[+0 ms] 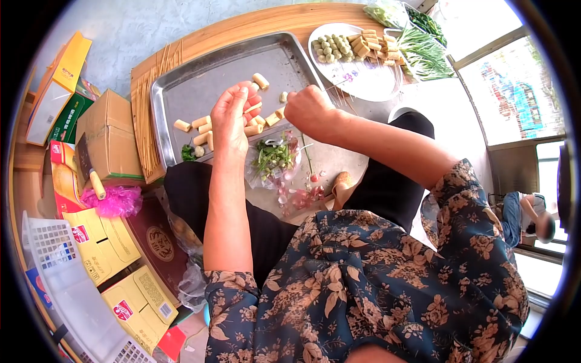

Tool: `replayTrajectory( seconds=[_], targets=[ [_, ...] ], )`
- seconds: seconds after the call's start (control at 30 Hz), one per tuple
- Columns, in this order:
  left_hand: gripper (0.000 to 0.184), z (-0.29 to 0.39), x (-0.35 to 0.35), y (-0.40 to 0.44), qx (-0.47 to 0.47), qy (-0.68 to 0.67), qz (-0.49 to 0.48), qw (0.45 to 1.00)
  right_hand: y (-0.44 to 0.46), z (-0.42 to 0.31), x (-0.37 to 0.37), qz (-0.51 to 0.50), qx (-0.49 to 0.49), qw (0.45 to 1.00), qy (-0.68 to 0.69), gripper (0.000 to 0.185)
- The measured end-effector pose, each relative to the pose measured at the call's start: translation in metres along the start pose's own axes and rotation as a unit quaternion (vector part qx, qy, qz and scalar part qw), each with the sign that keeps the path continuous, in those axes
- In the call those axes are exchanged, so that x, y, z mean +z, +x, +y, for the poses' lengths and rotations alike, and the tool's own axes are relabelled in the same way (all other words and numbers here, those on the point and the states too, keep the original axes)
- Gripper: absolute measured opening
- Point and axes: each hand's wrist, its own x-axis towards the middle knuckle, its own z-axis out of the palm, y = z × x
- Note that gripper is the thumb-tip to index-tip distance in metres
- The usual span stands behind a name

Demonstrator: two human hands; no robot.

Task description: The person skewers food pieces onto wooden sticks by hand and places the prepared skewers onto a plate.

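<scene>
My left hand (231, 115) is raised over the metal tray (212, 69), its fingers closed around a small pale tan piece (252, 109) that the fingers partly hide. To its right, my right hand (311, 112) is closed in a fist near the tray's edge. A thin stick, which looks like a skewer (336, 85), sticks out beyond that fist. Several short tan rolls (202, 121) lie in the tray below my left hand, with a bit of green leaf (188, 153) at the near corner. A bundle of bamboo skewers (144, 130) lies along the tray's left side.
An oval white plate (378, 88) bears green balls (331, 48) and filled skewers (375, 45). Long green stalks (423, 54) lie beyond it. A plastic bag of greens (272, 156) is between my knees. Cartons (109, 133) and a white basket (72, 290) stand left. Another person (523, 218) is far right.
</scene>
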Motion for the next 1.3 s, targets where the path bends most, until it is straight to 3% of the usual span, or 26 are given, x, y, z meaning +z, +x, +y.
replayTrajectory(
  seconds=[0.2,0.33,0.4,0.47,0.53,0.57,0.6,0.67,0.7,0.87,1.3],
  targets=[
    [0.022,-0.003,-0.002,0.002,0.0,-0.007,0.006,1.0,-0.001,0.002,0.012,0.0,0.02,0.999,0.025,0.01],
    [0.021,-0.009,-0.007,0.006,0.02,-0.027,0.017,0.999,-0.019,0.018,0.038,0.056,0.099,0.982,0.151,0.017],
    [0.024,-0.009,-0.006,0.005,0.027,-0.018,0.044,0.999,-0.028,0.021,0.058,0.205,0.157,0.9,0.35,0.02],
    [0.027,-0.011,-0.006,0.008,0.034,-0.008,0.071,0.997,-0.037,0.018,0.067,0.223,0.163,0.867,0.414,0.025],
    [0.031,-0.016,-0.008,0.011,0.014,0.022,0.125,0.992,-0.043,0.011,0.067,0.24,0.172,0.767,0.57,0.03],
    [0.031,-0.018,-0.008,0.013,0.016,0.024,0.124,0.992,-0.049,0.008,0.066,0.2,0.181,0.727,0.631,0.031],
    [0.032,-0.017,-0.006,0.011,0.01,0.028,0.121,0.992,-0.053,0.004,0.063,0.202,0.182,0.726,0.632,0.031],
    [0.033,-0.017,-0.004,0.008,0.005,0.034,0.116,0.993,-0.059,-0.002,0.061,0.121,0.19,0.519,0.824,0.028],
    [0.033,-0.015,-0.002,0.005,-0.006,0.005,0.07,0.998,-0.062,-0.008,0.06,0.134,0.178,0.487,0.844,0.027],
    [0.026,-0.016,0.001,0.005,-0.014,-0.038,-0.049,0.998,-0.074,-0.019,0.051,0.123,0.155,0.448,0.872,0.03],
    [0.021,-0.02,-0.006,0.011,0.002,-0.065,-0.004,0.998,-0.082,-0.026,0.044,0.138,0.164,0.47,0.856,0.027]
  ],
)
